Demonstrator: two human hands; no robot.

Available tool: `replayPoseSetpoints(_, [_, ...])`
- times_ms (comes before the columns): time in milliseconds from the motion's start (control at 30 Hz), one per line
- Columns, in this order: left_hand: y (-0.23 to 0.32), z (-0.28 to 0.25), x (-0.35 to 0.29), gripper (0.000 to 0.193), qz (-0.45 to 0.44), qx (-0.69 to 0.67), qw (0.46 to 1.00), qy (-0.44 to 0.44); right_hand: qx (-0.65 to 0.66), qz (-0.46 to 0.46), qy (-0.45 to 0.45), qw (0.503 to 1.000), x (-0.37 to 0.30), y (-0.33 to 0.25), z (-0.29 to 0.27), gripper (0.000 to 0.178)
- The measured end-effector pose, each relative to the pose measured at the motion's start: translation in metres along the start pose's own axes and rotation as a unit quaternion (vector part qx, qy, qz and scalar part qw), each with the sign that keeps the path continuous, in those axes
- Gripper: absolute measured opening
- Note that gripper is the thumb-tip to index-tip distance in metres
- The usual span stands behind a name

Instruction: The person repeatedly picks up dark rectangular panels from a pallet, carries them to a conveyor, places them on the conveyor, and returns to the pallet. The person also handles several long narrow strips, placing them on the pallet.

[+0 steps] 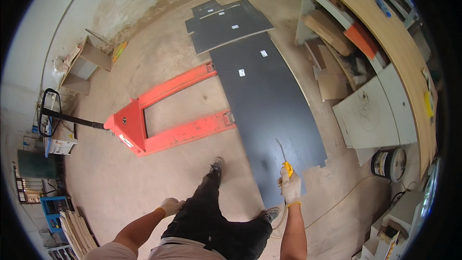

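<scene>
In my gloved right hand point(290, 187) is a yellow air blow gun point(288, 167) with a thin bent metal nozzle, gripped by its handle. The nozzle points away from me, over the near end of a long dark grey panel point(269, 110). A pale hose point(332, 207) trails across the floor by my right arm. My left hand point(172, 206), also gloved, hangs low beside my left thigh, holding nothing that I can see, its fingers loosely bent. Past the long panel, more dark panels point(231, 31) with small white labels lie overlapping.
A red pallet truck point(130, 125) stands at left, its forks reaching the panel's left edge. On the right is a wooden-topped workbench point(409, 67) with boards beneath, and a black bucket point(397, 163). Board strips point(77, 231) lean at lower left; a small open cabinet point(86, 65) stands by the wall.
</scene>
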State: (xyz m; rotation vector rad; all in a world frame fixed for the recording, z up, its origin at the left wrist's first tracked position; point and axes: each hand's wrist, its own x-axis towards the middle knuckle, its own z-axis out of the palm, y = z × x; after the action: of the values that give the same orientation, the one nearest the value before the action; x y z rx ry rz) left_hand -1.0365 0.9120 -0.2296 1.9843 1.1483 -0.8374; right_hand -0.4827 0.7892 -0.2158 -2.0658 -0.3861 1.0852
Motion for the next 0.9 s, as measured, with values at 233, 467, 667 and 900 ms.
replayPoseSetpoints(233, [-0.088,-0.174,0.051,0.066,-0.213,-0.272,0.938,0.01,-0.036,0.056,0.025,0.997,0.031,-0.145,0.136,0.058])
replayPoseSetpoints(467, [-0.127,-0.311,0.107,0.067,-0.193,-0.278,0.938,0.075,0.073,0.124,0.096,0.985,0.122,-0.215,0.193,0.061])
replayPoseSetpoints(667, [-0.102,-0.408,0.158,0.069,-0.146,-0.212,0.965,0.049,0.06,0.082,0.05,0.994,0.21,-0.245,0.254,0.058])
replayPoseSetpoints(900, [-0.09,-0.51,0.269,0.065,-0.094,-0.188,0.977,0.041,0.039,-0.015,0.019,0.999,0.287,-0.321,0.309,0.059])
